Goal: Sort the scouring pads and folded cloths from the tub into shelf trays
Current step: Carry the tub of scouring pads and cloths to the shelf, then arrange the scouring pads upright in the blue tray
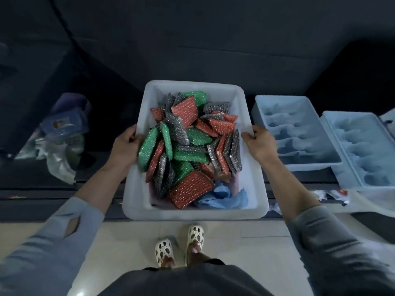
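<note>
Both hands gripping the tub (193, 212) by its long rims, left hand (126, 144) & right hand (257, 144) w/ fingers curling over the edges, prob. steadying it for sorting. Tub is holding scouring pads (188, 137), red/green/grey, plus blue cloths (222, 196) at the near corner. Compartmented trays (296, 133) are sitting just right, apparently unfilled.

The white plastic tub (136, 189) is full of scouring pads (188, 142) in red, green and silver-grey, piled loosely and tilted in all directions. In its near right corner lie crumpled light blue cloths (222, 197). Two pale blue trays (297, 131) stand just beside the tub, on its right.
</note>
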Motion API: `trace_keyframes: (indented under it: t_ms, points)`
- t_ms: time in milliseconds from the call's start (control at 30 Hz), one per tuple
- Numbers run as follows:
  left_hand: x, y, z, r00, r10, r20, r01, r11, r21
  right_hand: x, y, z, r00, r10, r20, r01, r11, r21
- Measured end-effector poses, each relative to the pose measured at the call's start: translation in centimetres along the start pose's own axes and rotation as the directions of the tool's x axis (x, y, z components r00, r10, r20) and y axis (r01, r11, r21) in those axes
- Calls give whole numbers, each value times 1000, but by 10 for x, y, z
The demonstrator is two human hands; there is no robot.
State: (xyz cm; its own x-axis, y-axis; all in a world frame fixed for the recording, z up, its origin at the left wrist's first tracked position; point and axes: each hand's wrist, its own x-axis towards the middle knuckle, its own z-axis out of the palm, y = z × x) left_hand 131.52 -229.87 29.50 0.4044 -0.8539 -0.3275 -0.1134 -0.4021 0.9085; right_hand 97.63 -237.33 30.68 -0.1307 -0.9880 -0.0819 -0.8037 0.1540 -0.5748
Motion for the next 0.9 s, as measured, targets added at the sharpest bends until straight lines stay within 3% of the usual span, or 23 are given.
trace_keyframes:
  t_ms: [133,200,267,367,433,500,567,633,733,833,900]
  points:
    - [18,5,5,999,11,32,-13,998,58,24,-5,1,1000,7,15,-6,999,-46]
    - [25,10,4,995,91,40,-98,970,222,29,-7,0,999,-7,31,9,996,-91]
    - [27,17,3,966,260,-12,-219,837,502,26,-11,-4,994,-98,-47,86,972,-217]
    - [6,42,14,875,483,-30,-359,690,629,5,-21,-8,913,-319,-256,251,931,-265]
    - [-12,56,26,887,444,126,-385,561,733,-10,-31,-7,919,-347,-187,302,925,-231]
    - [-21,57,35,910,302,284,-394,412,822,-20,-40,-2,952,-303,-43,275,910,-310]
    - [-21,55,39,930,178,321,-365,344,865,-26,-48,1,972,-220,87,236,887,-397]
    - [-23,55,43,937,172,305,-345,296,891,-29,-53,3,975,-148,165,206,880,-428]
    - [-27,59,35,930,264,256,-339,345,875,-29,-57,4,976,-119,181,185,894,-409]
    - [-39,74,16,919,351,177,-329,442,834,-30,-58,-8,980,-172,102,198,888,-414]
    - [-48,85,8,860,501,97,-384,511,769,-30,-56,-15,978,-200,61,207,890,-406]
